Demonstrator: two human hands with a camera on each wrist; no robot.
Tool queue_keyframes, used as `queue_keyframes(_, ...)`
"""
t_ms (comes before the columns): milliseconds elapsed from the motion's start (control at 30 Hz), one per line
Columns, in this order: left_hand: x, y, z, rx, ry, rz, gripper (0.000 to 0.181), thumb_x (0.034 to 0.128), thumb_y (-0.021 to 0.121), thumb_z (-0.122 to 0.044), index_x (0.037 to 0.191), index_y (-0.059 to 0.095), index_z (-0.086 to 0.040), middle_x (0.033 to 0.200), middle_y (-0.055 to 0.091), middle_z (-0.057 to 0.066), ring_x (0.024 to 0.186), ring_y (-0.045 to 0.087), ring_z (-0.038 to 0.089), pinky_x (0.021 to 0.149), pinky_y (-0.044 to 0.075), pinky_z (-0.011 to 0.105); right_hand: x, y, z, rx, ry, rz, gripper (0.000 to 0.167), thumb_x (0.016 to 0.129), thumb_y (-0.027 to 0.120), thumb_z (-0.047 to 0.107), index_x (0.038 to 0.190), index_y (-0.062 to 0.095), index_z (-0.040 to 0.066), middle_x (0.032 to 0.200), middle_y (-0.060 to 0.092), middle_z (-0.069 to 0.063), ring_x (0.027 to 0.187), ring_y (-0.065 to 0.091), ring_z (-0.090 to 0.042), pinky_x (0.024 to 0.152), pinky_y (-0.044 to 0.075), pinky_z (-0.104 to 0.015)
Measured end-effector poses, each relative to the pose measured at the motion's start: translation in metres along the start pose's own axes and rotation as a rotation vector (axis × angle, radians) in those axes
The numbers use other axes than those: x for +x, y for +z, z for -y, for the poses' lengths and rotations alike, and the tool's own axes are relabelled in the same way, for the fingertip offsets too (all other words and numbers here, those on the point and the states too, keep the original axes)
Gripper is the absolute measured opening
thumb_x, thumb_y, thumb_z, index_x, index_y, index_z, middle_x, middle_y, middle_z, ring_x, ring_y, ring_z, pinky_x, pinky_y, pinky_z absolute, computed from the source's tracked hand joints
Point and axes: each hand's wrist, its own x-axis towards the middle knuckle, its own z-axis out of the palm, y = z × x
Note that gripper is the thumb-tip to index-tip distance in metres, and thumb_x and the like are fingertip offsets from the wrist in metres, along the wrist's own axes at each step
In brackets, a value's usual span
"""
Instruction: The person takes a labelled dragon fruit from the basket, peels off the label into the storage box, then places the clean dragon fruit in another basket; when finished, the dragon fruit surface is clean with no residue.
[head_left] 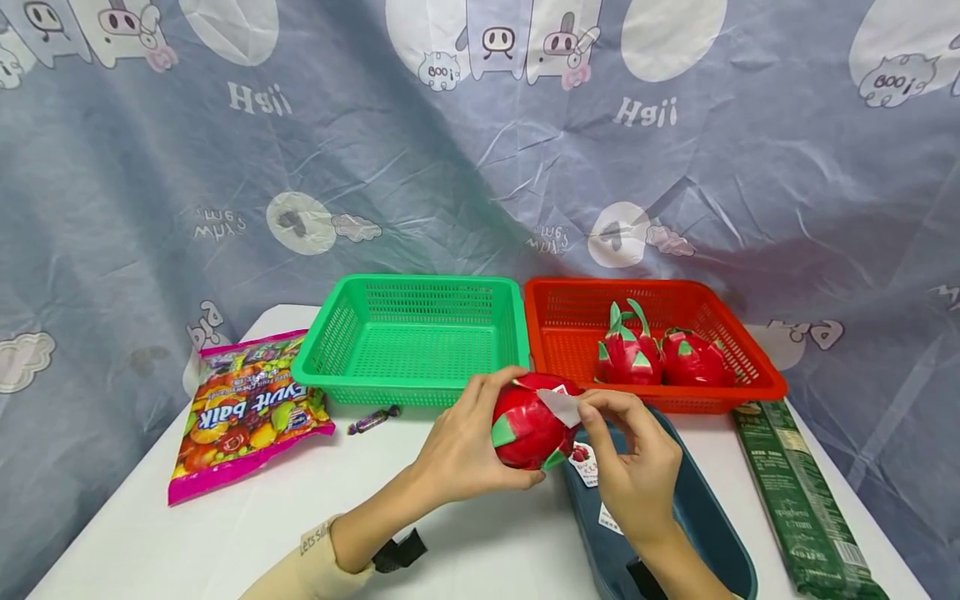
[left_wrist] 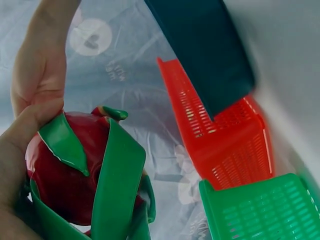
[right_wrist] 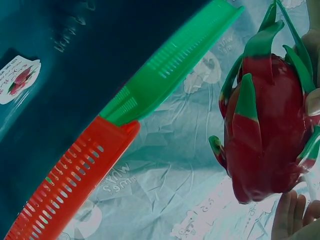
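Observation:
My left hand [head_left: 468, 446] grips a red dragon fruit [head_left: 528, 425] with green-tipped scales, fingers over the top and thumb underneath. Between its thumb and fingers, my right hand [head_left: 637, 462] pinches a whitish label [head_left: 561, 408] at the fruit's right side. Whether that label sticks to the skin there, I cannot tell. The left wrist view shows the fruit [left_wrist: 82, 170] close up with its long green leaves. In the right wrist view the fruit [right_wrist: 267, 135] hangs at the right, with fingers at its edge. Below my right hand is a dark blue tray [head_left: 716, 521] with printed labels [head_left: 583, 464] in it.
A green basket [head_left: 412, 392] stands at the back, beside a red basket [head_left: 652, 400] holding two dragon fruits [head_left: 693, 362]. On the left lie a fruit candy bag [head_left: 247, 408] and a purple wrapped candy [head_left: 373, 419]. A green spaghetti packet [head_left: 806, 500] lies at the right edge.

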Motion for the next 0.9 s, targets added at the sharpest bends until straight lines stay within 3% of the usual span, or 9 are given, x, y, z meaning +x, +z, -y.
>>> queue_keyframes(267,-0.0006,0.0058,-0.0007,-0.017,0.056,-0.064,0.096,0.056,0.081,-0.044,0.136,0.031,-0.029,0.112,0.048,-0.002,0.098,0.053,0.008,0.069,0.052,0.025,-0.0059,0.0,0.0003,0.073,0.119,-0.065,0.014,0.081,0.06,-0.014,0.094,0.055,-0.017,0.093,0.062,-0.017,0.088,0.062,-0.017,0.081,0.049,-0.022)
queue_keyframes(533,-0.0001,0.0077,0.0007,-0.005,0.056,-0.06,0.096,0.0562,0.081,-0.045,0.136,0.03,-0.029,0.113,0.048,-0.002,0.099,0.052,0.008,0.07,0.052,0.026,-0.0061,-0.0033,-0.002,0.334,0.24,-0.202,0.014,0.086,0.046,-0.02,0.099,0.047,-0.021,0.09,0.062,-0.014,0.082,0.064,-0.018,0.076,0.051,-0.023)
queue_keyframes(733,-0.0007,0.008,0.0016,-0.001,0.053,-0.062,0.096,0.0559,0.08,-0.046,0.136,0.03,-0.029,0.112,0.048,-0.002,0.098,0.053,0.009,0.069,0.052,0.027,-0.005,-0.0051,0.0005,0.359,0.327,-0.235,0.014,0.088,0.046,-0.015,0.102,0.05,-0.015,0.089,0.062,-0.013,0.08,0.065,-0.019,0.075,0.052,-0.024)
queue_keyframes(900,0.0006,0.0077,0.0003,0.007,0.068,-0.079,0.096,0.0557,0.081,-0.046,0.136,0.031,-0.029,0.113,0.049,-0.002,0.099,0.053,0.008,0.069,0.052,0.027,-0.0039,-0.0046,0.0017,0.419,0.328,-0.289,0.016,0.088,0.045,-0.017,0.103,0.049,-0.015,0.094,0.062,-0.017,0.083,0.064,-0.022,0.076,0.052,-0.027)
